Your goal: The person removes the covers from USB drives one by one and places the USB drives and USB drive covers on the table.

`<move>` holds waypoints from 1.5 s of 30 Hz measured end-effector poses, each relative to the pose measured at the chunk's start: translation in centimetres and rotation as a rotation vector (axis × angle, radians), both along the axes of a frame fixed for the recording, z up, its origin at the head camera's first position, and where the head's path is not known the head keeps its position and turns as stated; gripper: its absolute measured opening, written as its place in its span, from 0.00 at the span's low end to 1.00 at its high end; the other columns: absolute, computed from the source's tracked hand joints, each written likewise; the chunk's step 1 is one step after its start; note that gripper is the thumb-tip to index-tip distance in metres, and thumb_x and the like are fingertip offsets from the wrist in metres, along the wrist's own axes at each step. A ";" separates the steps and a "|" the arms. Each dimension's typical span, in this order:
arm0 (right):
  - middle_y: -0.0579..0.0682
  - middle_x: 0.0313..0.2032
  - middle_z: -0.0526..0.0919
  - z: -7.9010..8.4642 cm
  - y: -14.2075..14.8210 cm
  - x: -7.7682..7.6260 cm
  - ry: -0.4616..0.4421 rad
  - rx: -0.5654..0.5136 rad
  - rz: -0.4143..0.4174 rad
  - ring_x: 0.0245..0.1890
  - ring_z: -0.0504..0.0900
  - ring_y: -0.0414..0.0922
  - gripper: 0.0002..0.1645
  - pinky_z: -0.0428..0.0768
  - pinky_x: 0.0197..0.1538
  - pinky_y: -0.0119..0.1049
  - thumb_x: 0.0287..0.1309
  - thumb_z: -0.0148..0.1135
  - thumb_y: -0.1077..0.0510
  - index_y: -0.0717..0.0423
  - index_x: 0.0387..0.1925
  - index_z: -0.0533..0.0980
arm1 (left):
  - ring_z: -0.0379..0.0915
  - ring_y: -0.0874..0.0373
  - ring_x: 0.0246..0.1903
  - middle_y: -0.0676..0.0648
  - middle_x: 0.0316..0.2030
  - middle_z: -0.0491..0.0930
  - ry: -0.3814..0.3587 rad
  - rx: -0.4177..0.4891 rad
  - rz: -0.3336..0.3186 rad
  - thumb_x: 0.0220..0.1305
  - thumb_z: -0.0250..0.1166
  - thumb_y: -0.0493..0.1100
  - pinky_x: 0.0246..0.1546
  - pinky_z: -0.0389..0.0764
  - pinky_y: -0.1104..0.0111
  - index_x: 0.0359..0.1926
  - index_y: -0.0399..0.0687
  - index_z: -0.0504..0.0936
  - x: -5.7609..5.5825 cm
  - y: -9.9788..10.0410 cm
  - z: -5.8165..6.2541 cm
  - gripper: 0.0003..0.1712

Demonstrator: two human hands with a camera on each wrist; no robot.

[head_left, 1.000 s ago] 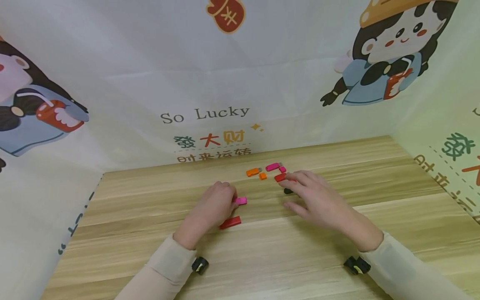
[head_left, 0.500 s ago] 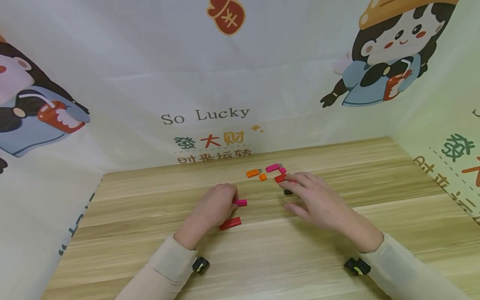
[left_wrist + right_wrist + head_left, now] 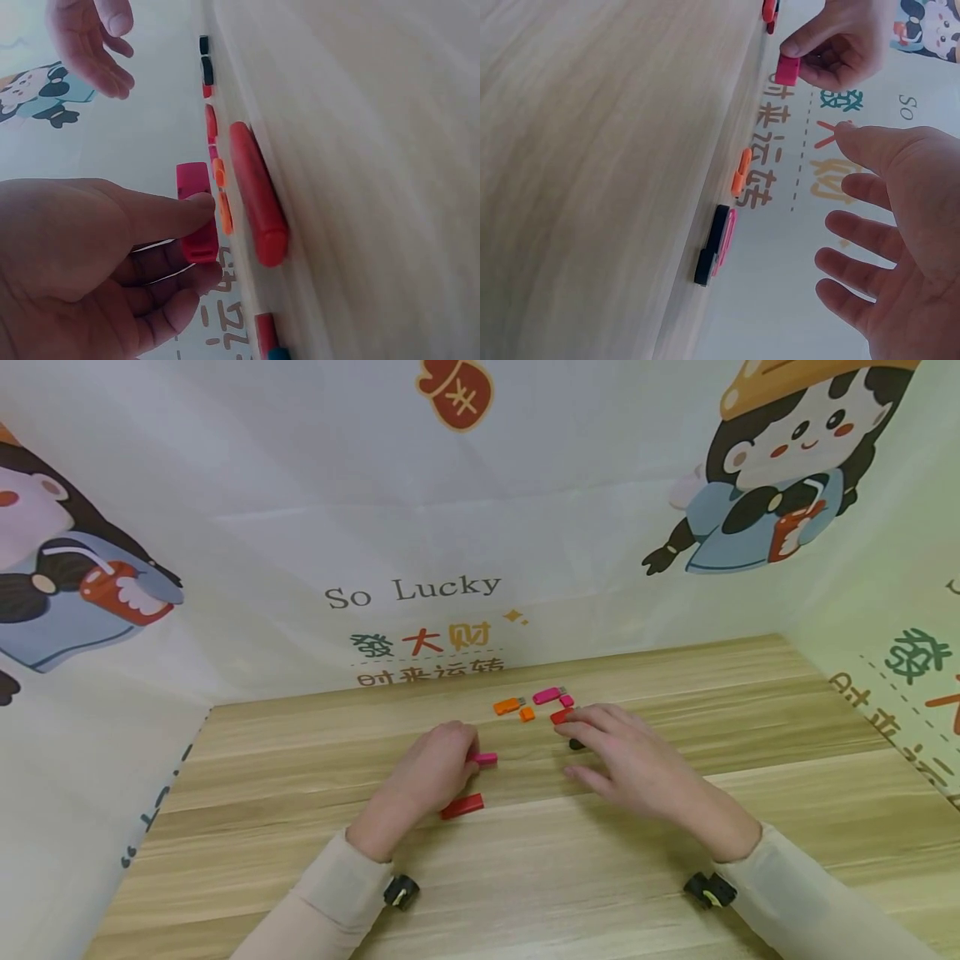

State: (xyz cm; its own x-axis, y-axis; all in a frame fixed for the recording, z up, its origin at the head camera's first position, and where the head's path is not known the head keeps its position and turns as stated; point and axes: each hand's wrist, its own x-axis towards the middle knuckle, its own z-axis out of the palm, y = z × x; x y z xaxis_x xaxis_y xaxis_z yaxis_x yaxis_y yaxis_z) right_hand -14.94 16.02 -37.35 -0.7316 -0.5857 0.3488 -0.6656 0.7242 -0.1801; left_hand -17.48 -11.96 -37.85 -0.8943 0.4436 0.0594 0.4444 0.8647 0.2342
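Note:
My left hand point(image 3: 429, 770) pinches a pink USB flash drive point(image 3: 487, 759) between thumb and fingers. In the left wrist view this pink flash drive point(image 3: 193, 178) is held off the tabletop, the thumb across its face. A red flash drive point(image 3: 462, 807) lies on the table just below that hand. My right hand point(image 3: 637, 764) hovers with fingers loosely extended, and the right wrist view shows nothing in its palm point(image 3: 922, 255). Partly behind its fingers are a red flash drive point(image 3: 560, 717) and a black piece point(image 3: 576, 744).
Farther back lie an orange flash drive point(image 3: 507, 706) with its orange cap point(image 3: 527, 714), and a magenta flash drive point(image 3: 547, 695) with its cap point(image 3: 567, 701). The left wrist view has a red piece with a teal end point(image 3: 268, 337). A printed cloth wall point(image 3: 285, 543) bounds the table.
The pink flash drive has turned in my left fingers, its visible face now narrower than a second ago, and has risen slightly since half a second ago. My right hand stays nearly still.

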 end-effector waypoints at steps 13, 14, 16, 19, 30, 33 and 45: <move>0.49 0.59 0.77 0.3 -0.7 -0.5 0.030 0.010 0.019 0.60 0.72 0.49 0.30 0.70 0.63 0.49 0.61 0.67 0.45 0.54 0.62 0.76 | 0.70 0.60 0.32 0.54 0.33 0.73 0.053 0.061 0.000 0.64 0.67 0.39 0.35 0.76 0.71 0.36 0.48 0.78 0.9 0.7 0.9 0.04; 0.49 0.59 0.77 0.3 -0.8 -0.5 0.030 0.012 0.017 0.60 0.72 0.49 0.30 0.70 0.62 0.49 0.62 0.66 0.45 0.53 0.62 0.76 | 0.70 0.61 0.33 0.54 0.33 0.73 0.061 0.067 -0.004 0.64 0.67 0.39 0.36 0.77 0.70 0.36 0.48 0.78 1.0 0.8 1.0 0.04; 0.49 0.58 0.77 0.3 -1.0 -0.6 0.030 0.018 0.014 0.59 0.73 0.49 0.30 0.71 0.62 0.49 0.62 0.66 0.44 0.53 0.62 0.76 | 0.70 0.61 0.33 0.54 0.33 0.74 0.075 0.078 -0.012 0.64 0.68 0.39 0.37 0.77 0.70 0.37 0.47 0.79 1.2 0.9 1.2 0.05; 0.49 0.58 0.77 0.4 -1.2 -0.6 0.026 0.022 0.012 0.59 0.73 0.49 0.30 0.71 0.62 0.48 0.62 0.66 0.44 0.53 0.62 0.76 | 0.70 0.60 0.33 0.53 0.33 0.74 0.099 0.088 -0.023 0.64 0.68 0.39 0.36 0.77 0.70 0.38 0.46 0.79 1.5 1.1 1.4 0.05; 0.49 0.57 0.78 0.5 -1.9 -0.8 0.032 0.025 0.030 0.56 0.74 0.48 0.29 0.71 0.61 0.46 0.62 0.66 0.46 0.54 0.61 0.76 | 0.71 0.58 0.34 0.52 0.34 0.75 0.160 0.126 -0.045 0.64 0.68 0.40 0.38 0.78 0.68 0.37 0.46 0.80 2.3 2.2 1.7 0.04; 0.49 0.57 0.79 0.5 -2.2 -0.8 0.036 0.022 0.037 0.56 0.75 0.48 0.29 0.71 0.62 0.46 0.62 0.67 0.46 0.53 0.60 0.76 | 0.72 0.58 0.35 0.51 0.34 0.75 0.185 0.136 -0.054 0.64 0.68 0.40 0.39 0.78 0.67 0.36 0.46 0.80 2.5 2.6 1.5 0.04; 0.48 0.51 0.82 0.6 -3.2 -0.7 0.076 0.020 0.061 0.53 0.78 0.48 0.26 0.75 0.56 0.46 0.59 0.69 0.48 0.53 0.56 0.79 | 0.70 0.59 0.33 0.53 0.33 0.74 0.214 0.131 -0.064 0.66 0.67 0.43 0.40 0.77 0.67 0.37 0.47 0.80 3.3 4.0 1.8 0.05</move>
